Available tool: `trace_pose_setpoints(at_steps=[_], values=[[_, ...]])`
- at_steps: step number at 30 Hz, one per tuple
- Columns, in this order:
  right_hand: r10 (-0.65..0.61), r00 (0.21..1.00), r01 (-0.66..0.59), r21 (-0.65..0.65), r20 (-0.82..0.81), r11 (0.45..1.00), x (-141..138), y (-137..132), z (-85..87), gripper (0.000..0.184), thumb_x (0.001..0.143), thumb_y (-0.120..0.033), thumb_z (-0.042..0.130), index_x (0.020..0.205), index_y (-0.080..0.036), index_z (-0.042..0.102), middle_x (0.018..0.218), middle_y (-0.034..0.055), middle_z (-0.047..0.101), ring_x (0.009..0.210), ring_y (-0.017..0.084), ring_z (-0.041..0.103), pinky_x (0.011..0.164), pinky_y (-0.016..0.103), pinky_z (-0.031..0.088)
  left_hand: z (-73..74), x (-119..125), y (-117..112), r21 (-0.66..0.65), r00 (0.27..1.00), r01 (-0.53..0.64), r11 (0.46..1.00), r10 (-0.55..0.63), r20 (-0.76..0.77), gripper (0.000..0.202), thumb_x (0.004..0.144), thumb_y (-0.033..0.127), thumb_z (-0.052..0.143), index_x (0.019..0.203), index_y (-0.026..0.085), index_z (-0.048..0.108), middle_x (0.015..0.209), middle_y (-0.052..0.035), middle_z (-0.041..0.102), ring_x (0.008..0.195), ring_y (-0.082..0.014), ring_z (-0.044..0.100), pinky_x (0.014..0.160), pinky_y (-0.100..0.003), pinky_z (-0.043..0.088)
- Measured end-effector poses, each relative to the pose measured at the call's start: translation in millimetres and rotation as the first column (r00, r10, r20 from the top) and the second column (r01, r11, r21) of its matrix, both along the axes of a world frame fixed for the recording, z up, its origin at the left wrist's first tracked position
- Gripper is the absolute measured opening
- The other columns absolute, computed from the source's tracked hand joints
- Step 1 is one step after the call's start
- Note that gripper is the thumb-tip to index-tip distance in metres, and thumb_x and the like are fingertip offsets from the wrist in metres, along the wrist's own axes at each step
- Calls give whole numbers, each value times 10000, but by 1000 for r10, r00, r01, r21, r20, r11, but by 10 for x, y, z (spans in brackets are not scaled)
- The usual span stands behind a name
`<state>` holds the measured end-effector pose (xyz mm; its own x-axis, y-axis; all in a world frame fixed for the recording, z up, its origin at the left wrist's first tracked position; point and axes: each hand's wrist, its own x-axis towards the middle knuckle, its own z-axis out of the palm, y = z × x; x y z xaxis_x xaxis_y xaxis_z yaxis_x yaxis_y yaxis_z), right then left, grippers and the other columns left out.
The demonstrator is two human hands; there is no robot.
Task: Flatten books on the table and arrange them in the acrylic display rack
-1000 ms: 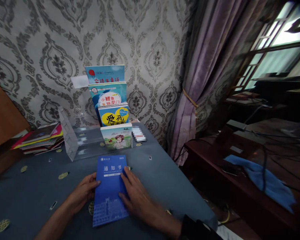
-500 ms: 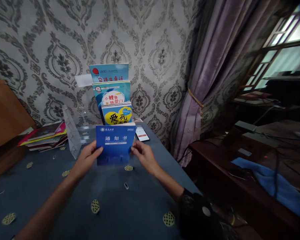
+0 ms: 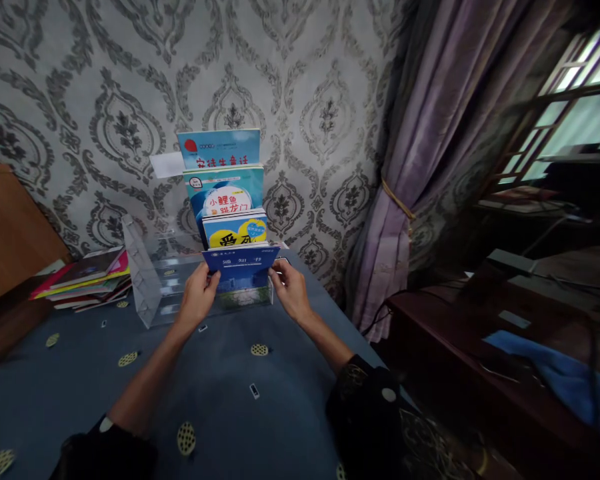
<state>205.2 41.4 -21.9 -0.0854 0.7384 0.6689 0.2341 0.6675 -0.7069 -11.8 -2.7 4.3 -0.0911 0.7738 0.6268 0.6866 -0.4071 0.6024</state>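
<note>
Blue booklet (image 3: 245, 277), held at the front of the clear rack (image 3: 143, 280); fingers of the left hand (image 3: 198, 294) (nine o'clock) and right hand (image 3: 291, 291) (three o'clock) clamped on its side edges. Probably light, bendable, slick-covered; best taken by opposite edges.

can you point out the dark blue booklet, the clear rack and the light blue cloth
dark blue booklet (image 3: 243, 272): head view, middle of its front cover
clear rack (image 3: 143, 279): head view, its left side panel
light blue cloth (image 3: 557, 370): head view, around its middle
</note>
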Motion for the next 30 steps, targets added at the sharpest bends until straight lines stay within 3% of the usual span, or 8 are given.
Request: trace_pose_setpoints(at_steps=[5, 9, 13, 18, 23, 30], values=[[-39, 996, 42, -36, 85, 998, -7, 53, -182, 156, 882, -301, 473, 873, -199, 591, 846, 51, 657, 783, 200, 621, 720, 304, 495, -202, 0, 16, 7, 995, -69, 998, 69, -76, 123, 876, 309, 451, 908, 213, 520, 902, -59, 599, 826, -222, 608, 747, -354, 507], [-104, 981, 110, -27, 164, 994, 4, 66, -299, 133, 861, -255, 494, 867, -198, 614, 882, 67, 671, 800, 206, 626, 753, 326, 502, -382, 11, 18, 53, 983, -178, 983, 180, -27, 139, 874, 302, 483, 978, 211, 465, 945, -68, 564, 868, -234, 598, 765, -374, 519], [-129, 984, 138, -67, 125, 988, -1, 75, -382, 152, 879, -267, 503, 946, -200, 622, 914, 67, 692, 808, 206, 645, 729, 320, 515, -508, 18, 41, 9, 983, -175, 984, 176, -50, 130, 885, 289, 478, 990, 223, 440, 924, -55, 572, 874, -244, 615, 789, -397, 523], [-161, 983, 165, -31, 93, 986, -23, 73, -395, 326, 894, -267, 497, 1183, -169, 612, 955, 84, 689, 820, 210, 646, 747, 329, 516, -577, 44, 52, -2, 969, -198, 980, 196, -153, 62, 926, 278, 415, 961, 229, 432, 944, -71, 593, 902, -256, 623, 799, -411, 524], [-170, 967, 168, 25, 188, 985, -29, 49, -357, 363, 932, -226, 438, 1208, -168, 665, 881, 83, 652, 789, 215, 614, 750, 328, 505, -623, 81, 69, -35, 945, -246, 969, 232, -230, 79, 949, 226, 399, 1001, 194, 451, 936, -105, 630, 874, -252, 657, 767, -383, 531], [-210, 960, 205, 45, 185, 978, -75, 38, -376, 376, 937, -217, 426, 1225, -189, 666, 893, 84, 646, 803, 226, 596, 784, 341, 500, -602, 177, 89, -140, 901, -355, 924, 299, -313, 195, 960, 175, 393, 1126, 119, 478, 974, -166, 685, 912, -272, 687, 791, -376, 519]])
